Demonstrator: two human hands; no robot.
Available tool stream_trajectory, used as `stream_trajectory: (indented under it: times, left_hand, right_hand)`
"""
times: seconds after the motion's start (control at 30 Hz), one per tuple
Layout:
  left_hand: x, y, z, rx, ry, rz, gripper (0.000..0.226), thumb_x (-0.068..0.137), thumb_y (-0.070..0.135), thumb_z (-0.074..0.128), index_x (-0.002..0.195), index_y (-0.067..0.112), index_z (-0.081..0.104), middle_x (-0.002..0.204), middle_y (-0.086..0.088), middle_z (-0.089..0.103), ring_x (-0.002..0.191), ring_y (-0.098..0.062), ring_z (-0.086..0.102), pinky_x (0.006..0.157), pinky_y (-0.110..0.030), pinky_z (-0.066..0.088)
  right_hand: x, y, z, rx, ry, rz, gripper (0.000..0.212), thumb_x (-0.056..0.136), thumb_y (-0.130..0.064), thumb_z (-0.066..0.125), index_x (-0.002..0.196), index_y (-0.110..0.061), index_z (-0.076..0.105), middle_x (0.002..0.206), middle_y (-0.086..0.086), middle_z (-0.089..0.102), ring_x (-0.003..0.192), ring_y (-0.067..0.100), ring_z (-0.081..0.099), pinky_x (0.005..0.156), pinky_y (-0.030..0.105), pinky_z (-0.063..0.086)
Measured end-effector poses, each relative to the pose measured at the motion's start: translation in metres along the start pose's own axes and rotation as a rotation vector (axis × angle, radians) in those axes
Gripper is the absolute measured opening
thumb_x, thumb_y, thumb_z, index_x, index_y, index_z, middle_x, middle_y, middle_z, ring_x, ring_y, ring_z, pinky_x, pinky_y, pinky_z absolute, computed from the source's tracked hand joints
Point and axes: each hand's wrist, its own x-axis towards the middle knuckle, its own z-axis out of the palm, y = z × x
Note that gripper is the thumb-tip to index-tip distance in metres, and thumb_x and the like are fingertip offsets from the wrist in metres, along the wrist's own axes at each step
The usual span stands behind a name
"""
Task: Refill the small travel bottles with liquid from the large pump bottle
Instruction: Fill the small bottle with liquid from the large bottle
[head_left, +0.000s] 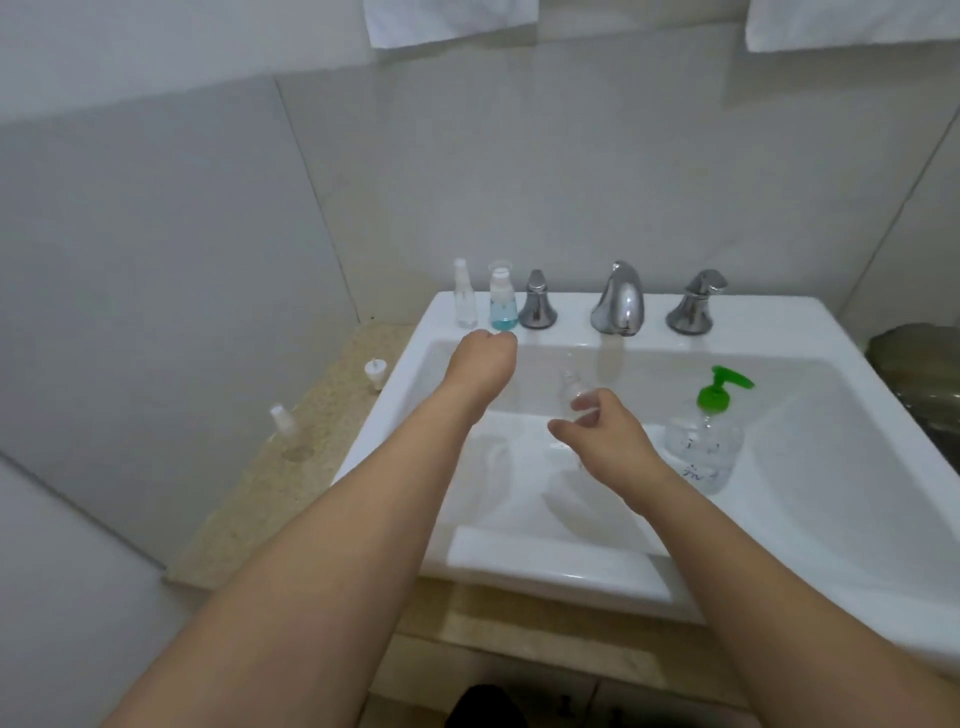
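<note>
The right hand grips a small clear travel bottle, upright; the green-capped clear pump bottle stands just right, nearer it. The left hand, fingers curled, reaches toward the blue-liquid bottle; whether it holds anything, I cannot tell.

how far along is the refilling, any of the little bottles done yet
Early to midway, as a guess. Possibly done: the small bottle with blue liquid stands capped on the sink ledge. In hand: the right hand has a grip on a clear travel bottle over the basin; the left hand reaches toward the ledge. Left: the slim clear bottle and the counter bottle look empty. The green pump bottle sits in the basin.
</note>
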Motion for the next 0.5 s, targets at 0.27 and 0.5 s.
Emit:
stream_trajectory:
  times: [0.27,0.5]
  left_hand:
    - [-0.044,0.038,0.084,0.141,-0.346,-0.057,0.027,0.101,0.031,0.044,0.107,0.009,0.059,0.104,-0.007,0.056,0.090,-0.027,0.053,0.083,-0.036,0.045]
    - [-0.049,0.066,0.145,0.195,-0.396,-0.048,0.046,0.105,0.041,0.040,0.121,0.004,0.061,0.113,-0.009,0.058,0.098,-0.029,0.056,0.098,-0.044,0.049]
  right_hand:
    - [-0.028,0.048,-0.094,-0.003,-0.037,0.088,0.036,0.080,-0.040,0.071,0.105,-0.024,0.052,0.101,0.000,0.060,0.087,0.017,0.061,0.066,0.028,0.044]
    - [-0.031,0.088,-0.144,-0.028,0.038,0.116,0.028,0.080,-0.039,0.068,0.097,-0.023,0.053,0.097,0.001,0.061,0.080,0.019,0.061,0.066,0.032,0.049]
